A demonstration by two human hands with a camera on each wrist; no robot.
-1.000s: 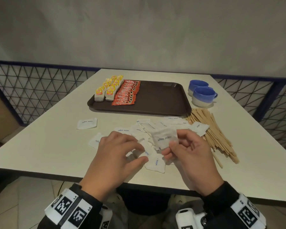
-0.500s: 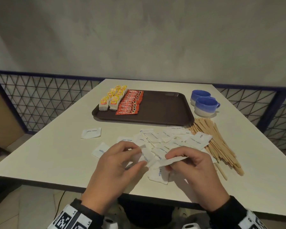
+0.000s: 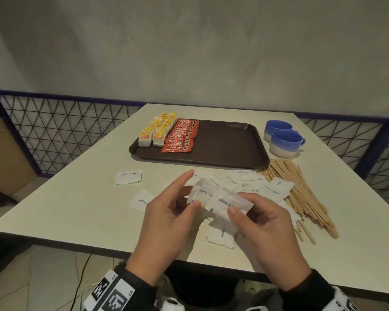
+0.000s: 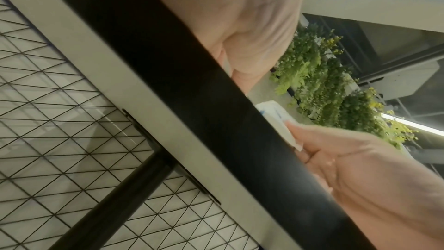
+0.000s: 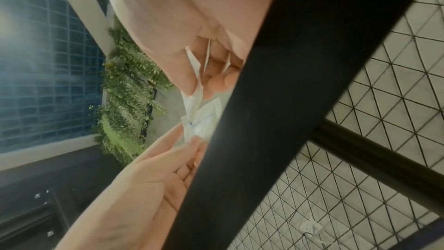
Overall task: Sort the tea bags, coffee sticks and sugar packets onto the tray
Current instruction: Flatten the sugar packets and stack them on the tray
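Both hands are raised just above the near edge of the table. My left hand (image 3: 189,196) pinches one white sugar packet (image 3: 203,193) between thumb and fingers, index finger stretched out. My right hand (image 3: 238,205) pinches a small stack of sugar packets (image 3: 228,202), which shows as folded white paper (image 5: 194,86) in the right wrist view. Several more loose sugar packets (image 3: 238,182) lie scattered on the table. The brown tray (image 3: 229,144) at the far middle holds rows of yellow tea bags (image 3: 158,131) and red coffee sticks (image 3: 182,135) on its left side.
Two blue and white cups (image 3: 283,140) stand right of the tray. A heap of wooden stirrers (image 3: 301,196) lies on the right. Single sugar packets (image 3: 128,176) lie apart at the left. Wire mesh railing runs behind and beside the table (image 3: 76,198).
Both hands have lifted off the pile. The left hand has picked up a packet and brought it beside the right hand's stack. The camera has tilted up.
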